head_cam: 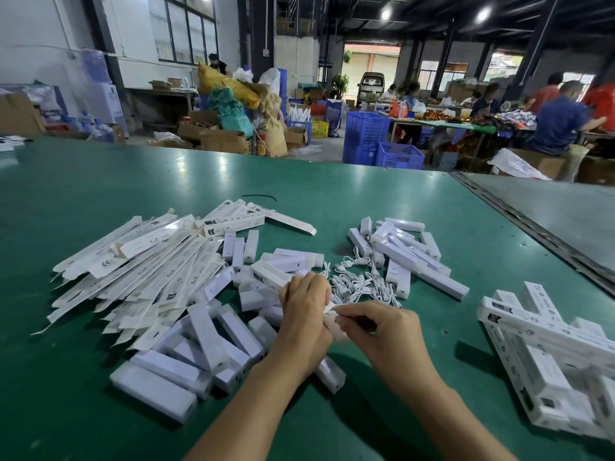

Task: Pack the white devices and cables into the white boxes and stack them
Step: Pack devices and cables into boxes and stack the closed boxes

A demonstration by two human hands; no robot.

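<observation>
Green counter (100, 181) fills the lower two thirds of the frame; a workshop lies behind it, with blue crates (366, 134) at upper centre and seated people at upper right.

Flat boxes (133, 267): a wide fan of unfolded white cartons at centre left, overlapping one another on the counter.

Packed boxes (545, 331): closed white cartons at lower right, laid crosswise in layers near the counter's right edge.

Near devices (206, 337): a loose heap of white bar-shaped units at lower centre left, touching the near edge of the flat boxes.

Far devices (406, 254): a second heap of the same units right of centre, well apart from the packed boxes.

Cables (359, 284): a tangle of white leads at centre, between the two device heaps and just beyond the hands.

Left hand (306, 304): at centre, fingers curled round a white box (332, 319) held above the near devices.

Right hand (382, 324): just right of the left hand, thumb and fingers pinching the same box at its end; the box's contents cannot be told.

Black strip (259, 196): a thin curved piece lying alone beyond the flat boxes.
</observation>
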